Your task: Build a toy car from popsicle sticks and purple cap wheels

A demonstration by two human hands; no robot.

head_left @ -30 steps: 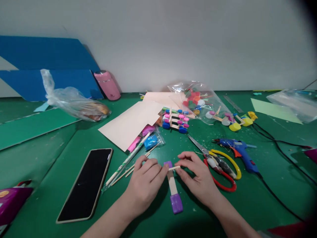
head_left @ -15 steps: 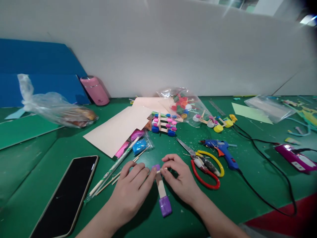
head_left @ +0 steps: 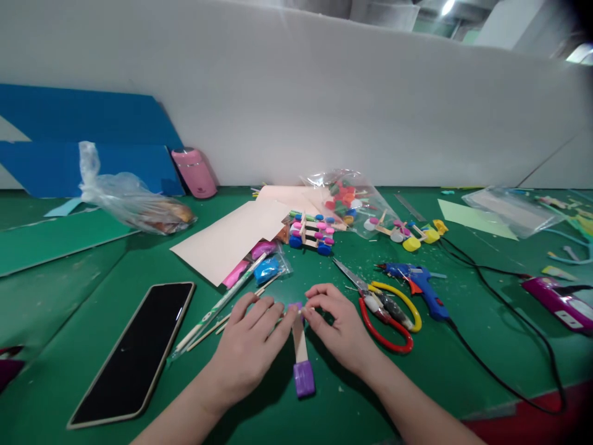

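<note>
A flat wooden stick [head_left: 301,347] lies on the green table, with a purple clay block [head_left: 304,379] on its near end and more purple at its far end. Across that far end is a thin stick [head_left: 300,312], mostly covered by fingers. My left hand [head_left: 252,340] pinches its left part, palm down. From the right, my right hand [head_left: 340,327] grips the other end between thumb and fingertips. Both hands nearly meet above the far purple part.
Red-and-yellow scissors [head_left: 386,315] and a blue glue gun [head_left: 417,284] with a black cord lie right. A phone [head_left: 134,352], thin sticks and clay packets are left. Small clay-wheeled models [head_left: 310,233], pink paper [head_left: 231,238] and a pink bottle [head_left: 194,173] stand behind.
The view has shifted, so most table items appear slightly further right. Both hands stay at the far end of the wooden stick, their fingertips slightly closer together.
</note>
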